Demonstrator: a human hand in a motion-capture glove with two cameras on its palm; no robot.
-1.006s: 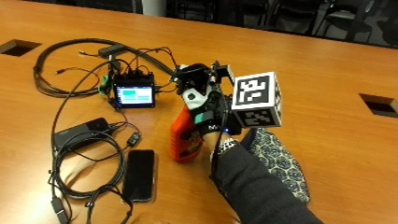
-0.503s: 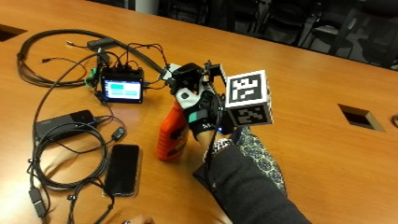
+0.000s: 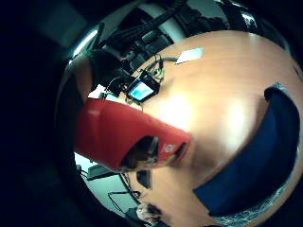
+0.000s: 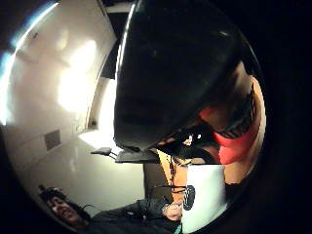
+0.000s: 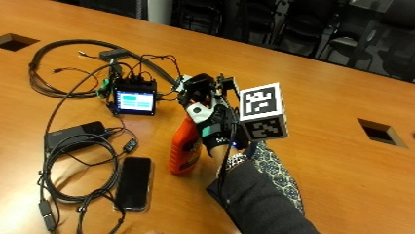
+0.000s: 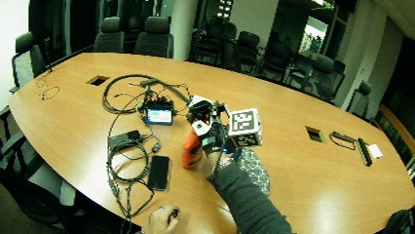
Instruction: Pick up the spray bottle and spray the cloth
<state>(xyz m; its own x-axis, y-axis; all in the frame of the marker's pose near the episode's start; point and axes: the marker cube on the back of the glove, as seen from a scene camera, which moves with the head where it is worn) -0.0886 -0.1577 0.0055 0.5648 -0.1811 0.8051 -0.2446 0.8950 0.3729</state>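
An orange-red spray bottle with a black and white spray head stands upright at mid-table. My gloved right hand grips it round the neck, just under the head. I cannot tell whether its base touches the wood. A dark patterned cloth lies flat on the table right behind the hand, partly under my sleeve. In the little finger side palm view the red bottle is close to the palm and the blue cloth lies on the table beside it. The black spray head fills the thumb side palm view.
A black phone lies left of the bottle. A small lit screen device, a black box and several looped cables cover the table's left part. Table cut-outs lie right and far left. A bare hand rests at the near edge.
The outside camera has shifted. My hand keeps its grip on the bottle's neck, and the bottle stays in about the same place beside the phone.
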